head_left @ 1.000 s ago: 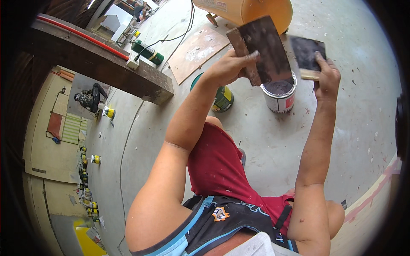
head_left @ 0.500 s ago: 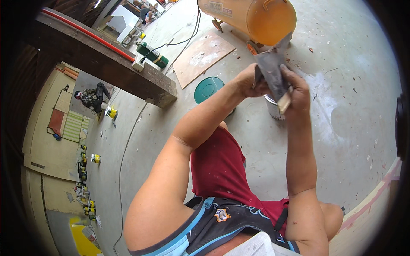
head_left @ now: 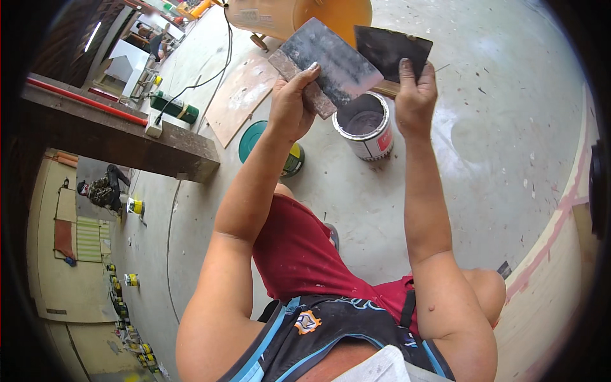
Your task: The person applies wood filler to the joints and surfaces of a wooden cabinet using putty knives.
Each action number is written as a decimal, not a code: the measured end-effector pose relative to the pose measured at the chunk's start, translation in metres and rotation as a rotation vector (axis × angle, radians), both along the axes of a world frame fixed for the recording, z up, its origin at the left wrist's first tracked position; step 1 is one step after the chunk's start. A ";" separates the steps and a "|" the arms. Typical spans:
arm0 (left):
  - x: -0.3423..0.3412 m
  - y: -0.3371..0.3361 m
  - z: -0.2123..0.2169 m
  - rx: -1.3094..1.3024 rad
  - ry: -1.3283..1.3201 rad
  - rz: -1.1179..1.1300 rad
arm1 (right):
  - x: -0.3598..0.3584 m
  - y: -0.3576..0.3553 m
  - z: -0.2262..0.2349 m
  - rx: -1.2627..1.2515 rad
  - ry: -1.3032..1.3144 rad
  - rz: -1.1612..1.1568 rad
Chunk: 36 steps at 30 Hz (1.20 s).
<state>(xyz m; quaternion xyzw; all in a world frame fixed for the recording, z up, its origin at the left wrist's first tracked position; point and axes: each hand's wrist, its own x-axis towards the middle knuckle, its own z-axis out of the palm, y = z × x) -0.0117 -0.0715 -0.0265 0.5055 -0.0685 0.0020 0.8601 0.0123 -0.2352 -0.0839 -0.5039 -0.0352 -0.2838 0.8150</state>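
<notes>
My left hand [head_left: 291,109] is closed on a wide putty spreader [head_left: 337,60], its thumb on top. The broad blade is smeared grey and black, with a rough brown strip along the near edge. In my right hand [head_left: 417,105] is a second, darker spreader [head_left: 389,52] with a wooden strip at its lower edge; thumb and fingers pinch it. The two blades are side by side, their near edges close together. Below them stands an open metal can [head_left: 371,148] with grayish material inside. The left spreader hides part of its rim.
A bucket with a green lid [head_left: 252,140] stands left of the can. Farther off are a stained board [head_left: 237,102], an orange tank [head_left: 340,16] on wheels and a green cylinder [head_left: 175,107]. A timber beam [head_left: 127,137] crosses at left. Another person [head_left: 102,193] is at far left.
My hands have moved apart; the two spreaders, overlapped before, are now held side by side with their faces showing. The view has shifted, and the can is more visible.
</notes>
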 end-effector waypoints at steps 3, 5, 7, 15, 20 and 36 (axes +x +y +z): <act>-0.002 -0.005 -0.005 0.098 -0.057 0.044 | -0.010 0.006 0.003 0.037 -0.056 0.007; -0.004 -0.007 -0.005 0.131 -0.125 0.142 | -0.015 0.009 0.005 -0.044 -0.149 0.019; -0.006 -0.006 -0.005 0.114 -0.143 0.157 | -0.018 0.011 0.006 -0.128 -0.246 0.027; -0.005 0.013 -0.011 0.137 -0.140 0.169 | -0.018 0.001 0.011 -0.359 -0.254 0.278; -0.008 0.019 -0.003 0.121 -0.136 0.157 | -0.027 -0.002 0.019 -0.437 -0.153 0.418; -0.003 0.015 -0.005 0.219 -0.219 0.134 | -0.023 0.006 0.018 -0.532 -0.062 0.473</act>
